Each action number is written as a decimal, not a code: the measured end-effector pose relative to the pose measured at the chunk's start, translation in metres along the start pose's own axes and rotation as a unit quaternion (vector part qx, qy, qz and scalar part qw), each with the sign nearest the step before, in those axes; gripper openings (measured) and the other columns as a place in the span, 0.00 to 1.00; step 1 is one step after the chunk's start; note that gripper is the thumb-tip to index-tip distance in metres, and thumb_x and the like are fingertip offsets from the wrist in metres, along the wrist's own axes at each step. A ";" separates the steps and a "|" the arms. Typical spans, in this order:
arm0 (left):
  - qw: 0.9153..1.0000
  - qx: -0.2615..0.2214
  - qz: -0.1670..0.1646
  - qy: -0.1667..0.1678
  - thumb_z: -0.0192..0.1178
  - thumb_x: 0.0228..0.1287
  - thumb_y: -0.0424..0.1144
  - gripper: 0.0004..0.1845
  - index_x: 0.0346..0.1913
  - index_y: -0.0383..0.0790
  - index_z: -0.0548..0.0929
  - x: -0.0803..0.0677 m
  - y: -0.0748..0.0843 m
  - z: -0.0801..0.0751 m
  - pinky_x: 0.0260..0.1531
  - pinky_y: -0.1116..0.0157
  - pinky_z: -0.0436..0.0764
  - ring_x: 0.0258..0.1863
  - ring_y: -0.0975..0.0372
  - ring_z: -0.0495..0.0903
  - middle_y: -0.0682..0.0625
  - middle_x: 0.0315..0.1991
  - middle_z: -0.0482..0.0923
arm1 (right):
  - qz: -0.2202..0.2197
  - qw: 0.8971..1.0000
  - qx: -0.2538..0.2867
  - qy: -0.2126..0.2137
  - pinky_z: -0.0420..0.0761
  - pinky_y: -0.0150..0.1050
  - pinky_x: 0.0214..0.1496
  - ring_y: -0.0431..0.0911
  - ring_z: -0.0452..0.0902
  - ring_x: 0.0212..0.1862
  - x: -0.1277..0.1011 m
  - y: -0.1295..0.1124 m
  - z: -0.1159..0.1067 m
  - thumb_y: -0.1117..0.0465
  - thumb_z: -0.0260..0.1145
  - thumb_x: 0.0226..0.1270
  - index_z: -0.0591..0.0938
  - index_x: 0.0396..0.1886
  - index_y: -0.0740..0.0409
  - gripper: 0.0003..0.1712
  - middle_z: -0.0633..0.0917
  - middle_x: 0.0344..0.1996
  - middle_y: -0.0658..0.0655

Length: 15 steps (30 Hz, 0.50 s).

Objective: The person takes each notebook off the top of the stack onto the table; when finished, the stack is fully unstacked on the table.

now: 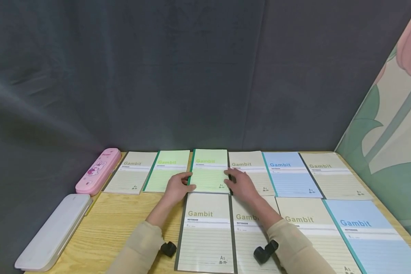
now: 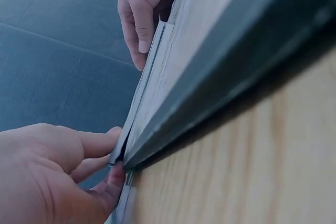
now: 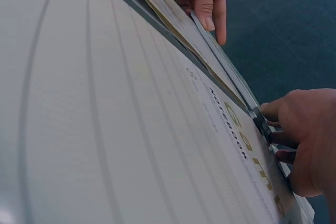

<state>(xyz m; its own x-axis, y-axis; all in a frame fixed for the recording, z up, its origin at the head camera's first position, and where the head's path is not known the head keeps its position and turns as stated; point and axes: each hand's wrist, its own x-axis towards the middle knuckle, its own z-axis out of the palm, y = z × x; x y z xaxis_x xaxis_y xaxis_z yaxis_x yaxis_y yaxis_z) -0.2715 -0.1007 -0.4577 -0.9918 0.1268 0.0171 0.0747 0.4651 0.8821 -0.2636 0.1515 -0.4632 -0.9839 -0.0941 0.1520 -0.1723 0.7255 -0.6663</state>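
A green Gambit notebook (image 1: 209, 173) with a dark green spine lies in the middle of the back row, its bottom edge against a cream notebook (image 1: 207, 243) in front. My left hand (image 1: 176, 187) grips its left edge near the lower corner. In the left wrist view, the thumb and fingers of the left hand (image 2: 58, 171) pinch a notebook edge. On the opposite side my right hand (image 1: 244, 185) holds the right edge between thumb and fingers. The right wrist view shows the right hand (image 3: 310, 135) at that edge, its fingertips partly hidden.
More notebooks flank it: a second green one (image 1: 169, 173), a cream one (image 1: 131, 175) and a blue one (image 1: 291, 177). Another blue notebook (image 1: 370, 228) lies front right. A pink pencil case (image 1: 99, 171) and a white case (image 1: 54, 232) lie left. A dark curtain (image 1: 191, 76) hangs behind.
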 end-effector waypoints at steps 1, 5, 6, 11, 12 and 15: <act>1.000 -0.015 -0.002 0.001 0.70 0.63 0.28 0.26 0.64 0.31 0.79 0.000 0.000 0.000 0.36 0.65 0.77 0.41 0.56 0.71 0.44 0.45 0.76 | 0.003 1.000 0.001 -0.001 0.57 0.54 0.76 0.60 0.62 0.73 0.000 0.000 0.000 0.60 0.63 0.75 0.78 0.68 0.60 0.24 0.75 0.68 0.65; 0.996 -0.088 -0.015 -0.005 0.65 0.65 0.26 0.23 0.64 0.32 0.80 0.001 -0.004 -0.003 0.33 0.67 0.76 0.37 0.57 0.70 0.44 0.41 0.71 | 0.008 1.000 -0.001 -0.002 0.56 0.54 0.77 0.58 0.64 0.73 0.001 0.002 0.000 0.63 0.59 0.77 0.77 0.69 0.59 0.23 0.74 0.68 0.64; 0.994 -0.107 -0.022 -0.009 0.64 0.66 0.26 0.23 0.64 0.33 0.80 0.001 -0.005 -0.004 0.33 0.67 0.77 0.36 0.58 0.70 0.45 0.41 0.69 | 0.008 1.000 -0.003 -0.002 0.56 0.54 0.77 0.58 0.64 0.73 0.002 0.002 0.000 0.64 0.59 0.76 0.77 0.69 0.59 0.23 0.75 0.68 0.64; 0.985 -0.166 -0.036 -0.031 0.58 0.69 0.26 0.22 0.65 0.33 0.78 0.000 -0.004 -0.011 0.37 0.63 0.85 0.32 0.57 0.77 0.45 0.39 0.64 | -0.003 1.000 -0.010 0.002 0.57 0.54 0.77 0.59 0.64 0.73 0.002 0.001 0.000 0.68 0.61 0.73 0.78 0.67 0.61 0.24 0.75 0.68 0.65; 0.983 -0.174 -0.038 -0.035 0.57 0.70 0.25 0.22 0.65 0.32 0.78 -0.001 -0.004 -0.013 0.39 0.62 0.86 0.32 0.57 0.79 0.45 0.39 0.63 | -0.005 1.000 -0.010 0.002 0.58 0.55 0.76 0.59 0.64 0.73 0.002 0.001 0.000 0.68 0.62 0.72 0.78 0.66 0.61 0.24 0.75 0.68 0.65; 0.979 -0.193 -0.049 -0.042 0.54 0.72 0.23 0.22 0.67 0.28 0.75 -0.004 -0.004 -0.019 0.41 0.61 0.87 0.33 0.56 0.81 0.42 0.42 0.64 | 0.005 1.000 -0.007 0.001 0.59 0.54 0.76 0.59 0.65 0.72 0.002 0.000 0.001 0.67 0.62 0.73 0.75 0.69 0.61 0.26 0.75 0.68 0.64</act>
<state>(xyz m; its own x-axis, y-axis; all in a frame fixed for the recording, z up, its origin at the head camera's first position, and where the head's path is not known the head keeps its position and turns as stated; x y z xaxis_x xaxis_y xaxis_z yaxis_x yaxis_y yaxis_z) -0.2695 -0.1196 -0.4521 -0.9791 0.1766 -0.1014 -0.0817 0.1155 0.9899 -0.2651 0.1509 -0.4633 -0.9855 -0.0848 0.1470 -0.1615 0.7357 -0.6578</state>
